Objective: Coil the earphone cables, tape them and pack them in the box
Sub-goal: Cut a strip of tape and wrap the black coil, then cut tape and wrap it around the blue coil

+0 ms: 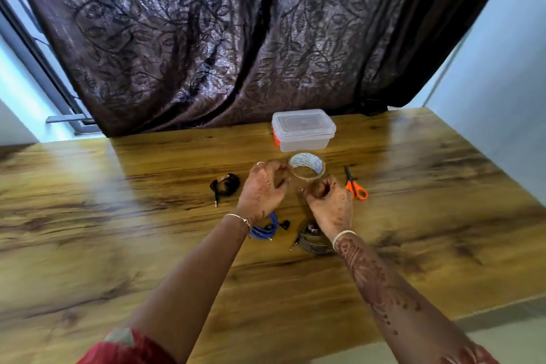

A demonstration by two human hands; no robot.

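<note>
My left hand (263,186) holds the left rim of a clear tape roll (307,168) that lies on the wooden table (413,216). My right hand (328,201) is just in front of the roll with its fingertips pinched together, apparently on the transparent tape end, which is hard to make out. A black coiled earphone (226,185) lies to the left of my left hand. A blue coiled earphone (266,229) sits under my left wrist. A grey coiled earphone (313,238) is partly hidden by my right wrist. The clear plastic box (304,130) stands behind the roll with its lid on.
Orange-handled scissors (356,186) lie just right of my right hand. A dark patterned curtain (236,38) hangs behind the table's far edge. The table's near edge runs across the lower right, with pale floor beyond it.
</note>
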